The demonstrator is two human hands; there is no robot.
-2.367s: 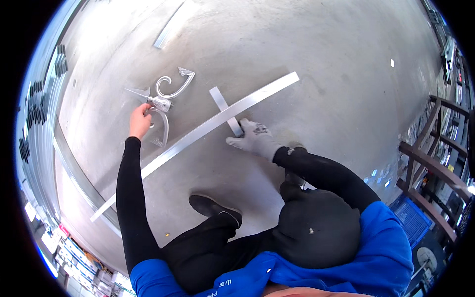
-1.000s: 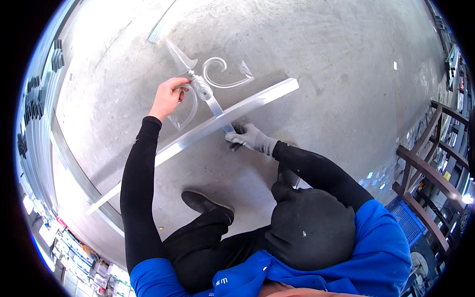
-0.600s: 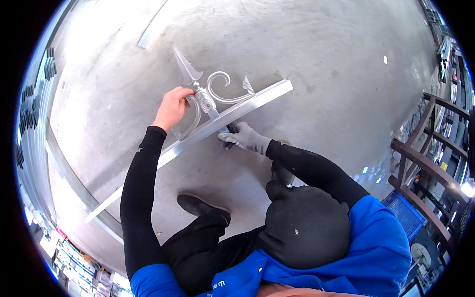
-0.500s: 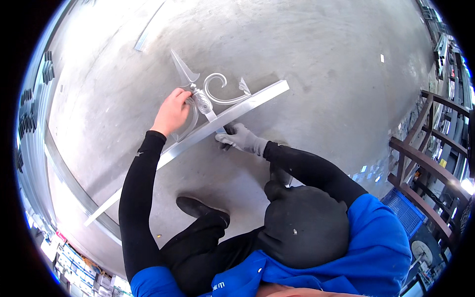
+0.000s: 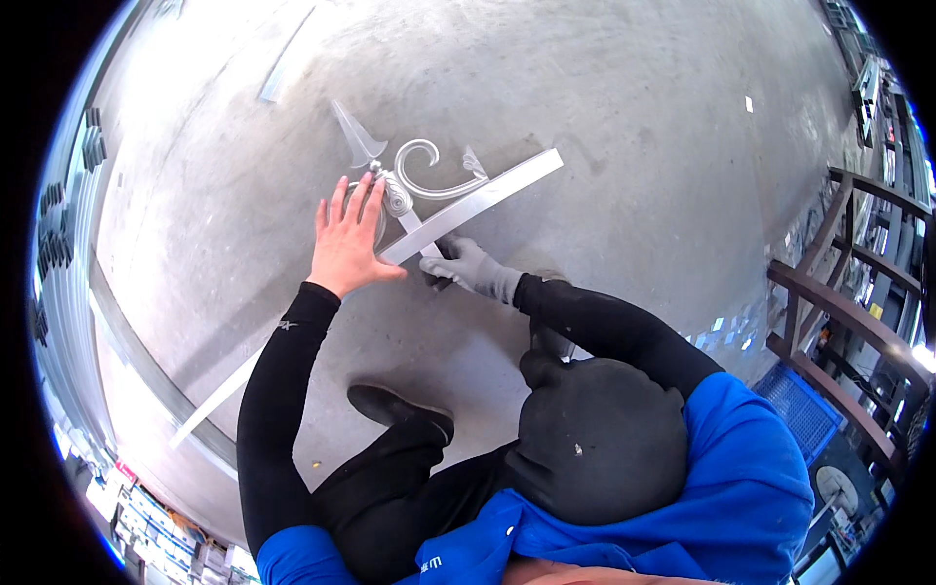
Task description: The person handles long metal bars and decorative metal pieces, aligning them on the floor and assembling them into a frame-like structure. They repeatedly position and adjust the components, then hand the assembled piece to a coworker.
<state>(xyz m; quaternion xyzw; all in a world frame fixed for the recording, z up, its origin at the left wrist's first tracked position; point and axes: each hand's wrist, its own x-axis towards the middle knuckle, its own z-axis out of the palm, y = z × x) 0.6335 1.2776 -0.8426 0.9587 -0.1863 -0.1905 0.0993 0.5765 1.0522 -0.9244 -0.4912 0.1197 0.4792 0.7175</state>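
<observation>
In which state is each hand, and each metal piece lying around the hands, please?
Left hand: bare, open, fingers spread over the ornament's left side.
Right hand: gloved, closed on the short bar's near end.
Short bar: crossing under the rail, toward the ornament's base.
Long rail: lying diagonally, partly hidden by the left arm.
Scroll ornament: spearhead pointing away from the person.

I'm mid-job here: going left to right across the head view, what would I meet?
Long metal profiles at the left rim → bare left hand, fingers spread → gloved right hand → small white scrap → brown frame by the right rim.
</observation>
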